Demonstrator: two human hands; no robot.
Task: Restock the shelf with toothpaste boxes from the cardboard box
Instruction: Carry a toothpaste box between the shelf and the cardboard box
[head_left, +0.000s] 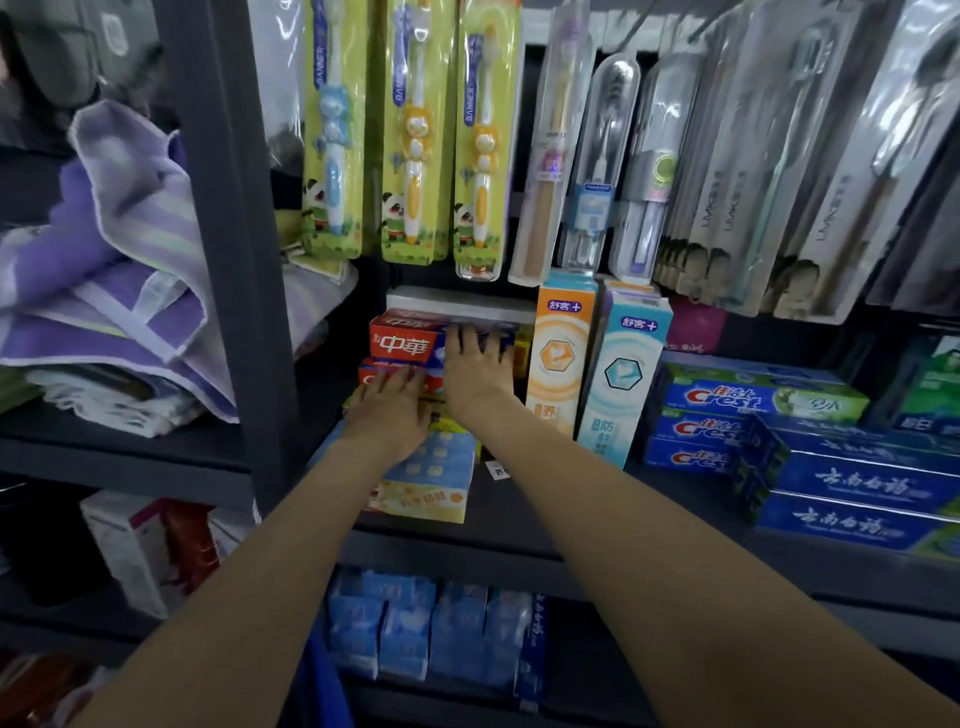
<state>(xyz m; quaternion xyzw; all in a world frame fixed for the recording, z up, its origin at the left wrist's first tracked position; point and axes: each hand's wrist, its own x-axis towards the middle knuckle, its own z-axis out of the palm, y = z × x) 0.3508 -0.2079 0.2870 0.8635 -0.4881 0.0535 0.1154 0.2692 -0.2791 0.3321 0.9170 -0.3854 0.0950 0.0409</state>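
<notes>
We see a stack of red toothpaste boxes (402, 343) at the back left of the dark shelf (519, 514), top one red and blue with white Chinese characters, a second red box (374, 375) right under it. Right hand (475, 364) lies flat on the top box's right half, fingers straight and spread, palm down, pressing on it, not curled round it. Left hand (392, 410) is lower, fingers straight and resting on the front of the second red box, also not gripping. Both forearms come up from the bottom of the view. Below the left hand sits a blue and yellow boxed pack (439, 478) at the shelf's front edge, partly under the wrist. Just right of the right hand stand two upright boxes, an orange toothpaste box (558, 353) and a light blue toothpaste box (621, 374), side by side and touching. Further right are stacked Crest boxes (727, 410), then dark blue toothpaste boxes (852, 488) lying flat. Above hang children's toothbrush packs (415, 130) on yellow-green cards and clear-cased toothbrushes (602, 156). Left of the grey upright (228, 234), purple striped towels (114, 249) are piled on another shelf. The lower shelf holds light blue packs (431, 634). We can't see the cardboard box.
</notes>
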